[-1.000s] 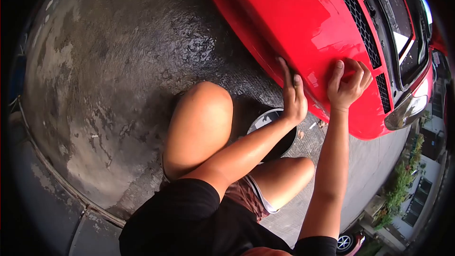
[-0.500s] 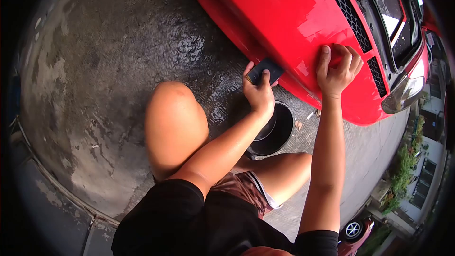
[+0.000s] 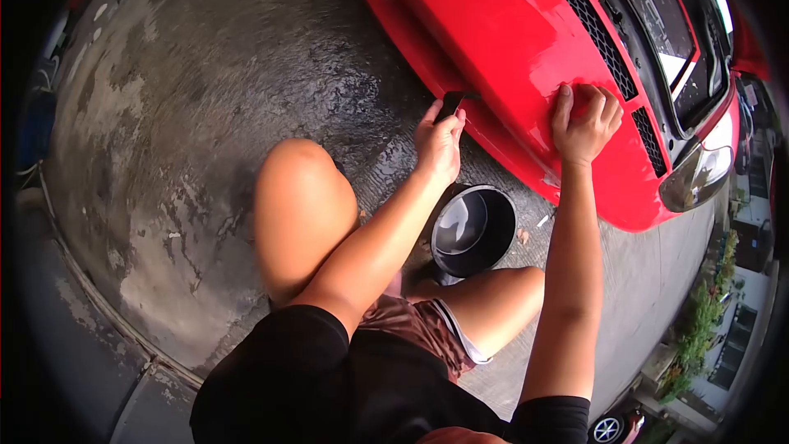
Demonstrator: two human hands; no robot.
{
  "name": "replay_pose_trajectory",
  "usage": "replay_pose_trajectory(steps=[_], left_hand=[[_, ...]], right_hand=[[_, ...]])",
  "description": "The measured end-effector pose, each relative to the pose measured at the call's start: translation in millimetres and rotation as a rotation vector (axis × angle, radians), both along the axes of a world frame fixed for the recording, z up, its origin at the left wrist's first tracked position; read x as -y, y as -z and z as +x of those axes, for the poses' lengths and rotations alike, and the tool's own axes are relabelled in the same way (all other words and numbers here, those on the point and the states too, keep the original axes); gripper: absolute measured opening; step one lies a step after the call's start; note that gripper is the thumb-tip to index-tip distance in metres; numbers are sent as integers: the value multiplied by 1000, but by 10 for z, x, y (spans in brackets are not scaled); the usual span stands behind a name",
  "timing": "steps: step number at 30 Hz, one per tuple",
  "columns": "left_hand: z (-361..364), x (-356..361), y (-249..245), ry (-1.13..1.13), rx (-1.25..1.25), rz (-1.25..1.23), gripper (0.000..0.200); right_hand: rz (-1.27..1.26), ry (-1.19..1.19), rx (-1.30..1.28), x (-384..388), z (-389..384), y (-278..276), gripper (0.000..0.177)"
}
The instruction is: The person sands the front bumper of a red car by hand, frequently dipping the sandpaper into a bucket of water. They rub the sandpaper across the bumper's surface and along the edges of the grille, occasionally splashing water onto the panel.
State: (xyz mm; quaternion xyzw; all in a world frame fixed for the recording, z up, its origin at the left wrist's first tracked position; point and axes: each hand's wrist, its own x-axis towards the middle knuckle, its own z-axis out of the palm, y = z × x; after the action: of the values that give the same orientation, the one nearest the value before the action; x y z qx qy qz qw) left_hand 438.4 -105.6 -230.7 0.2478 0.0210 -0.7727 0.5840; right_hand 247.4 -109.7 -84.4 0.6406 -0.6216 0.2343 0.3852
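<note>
My left hand grips a dark flat rectangular pad, now turned nearly edge-on, beside the lower edge of the red car bumper. The pad's upper end overlaps the bumper's recessed lower part in this view. My right hand rests on top of the bumper just below the black mesh grille, its fingers bent, thumb apart, nothing visible in it. Glossy wet patches show on the red paint around it. Below my left hand stands a black bucket with liquid inside.
Wet, stained concrete floor stretches to the left. My bent knees flank the bucket. The car's headlight is at the right, with plants along a building. Another car's wheel shows at the bottom right.
My left hand has drawn back slightly to the left from the bumper, and the pad has turned from flat-side view to edge-on. My right hand stays on the bumper. More of the bucket shows.
</note>
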Motion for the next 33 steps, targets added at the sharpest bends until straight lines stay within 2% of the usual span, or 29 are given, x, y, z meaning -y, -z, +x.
replay_pose_trajectory(steps=[1, 4, 5, 6, 8, 9, 15, 17, 21, 22, 26, 27, 28, 30, 33], left_hand=[[-26, 5, -16, -16, 49, 8, 34], [-82, -21, -31, -58, 302, 293, 32], [-84, -50, 150, 25, 526, 322, 36], [-134, -82, 308, -34, 523, 303, 36], [-118, -100, 280, -153, 521, 263, 36], [-193, -97, 230, -210, 588, 353, 32], [-341, -45, 138, -179, 446, 160, 29], [-363, 25, -68, -193, 404, 74, 29], [-691, 5, -52, -214, 415, -152, 45], [-658, -68, -289, -162, 428, -177, 59], [-979, -407, -522, -68, 474, -263, 82], [-1027, -485, -560, -38, 504, -317, 83], [-1091, -524, -626, -59, 572, -233, 79], [-1091, -568, -629, -76, 177, -186, 65], [-1132, -560, -654, -52, 201, -129, 59]], right_hand=[[2, 2, 6, -4, 9, 0, 31], [1, 9, -2, -3, 0, 9, 32], [-1, 9, -7, -5, -8, 15, 32], [-2, 10, -11, -3, -17, 22, 32], [-3, 10, -16, 2, -29, 33, 33], [-3, 10, -17, 3, -34, 34, 33], [-4, -1, -30, 7, -71, 45, 33], [-6, 5, -32, 9, -71, 50, 34], [-1, -6, -35, 7, -89, 48, 33], [0, -9, -38, 6, -92, 46, 33], [1, -29, -30, 13, -83, 39, 32], [3, -33, -35, 14, -87, 41, 32], [5, -36, -39, 14, -97, 41, 32], [12, -37, -46, 11, -111, 48, 32], [18, -35, -49, 13, -123, 50, 32]])
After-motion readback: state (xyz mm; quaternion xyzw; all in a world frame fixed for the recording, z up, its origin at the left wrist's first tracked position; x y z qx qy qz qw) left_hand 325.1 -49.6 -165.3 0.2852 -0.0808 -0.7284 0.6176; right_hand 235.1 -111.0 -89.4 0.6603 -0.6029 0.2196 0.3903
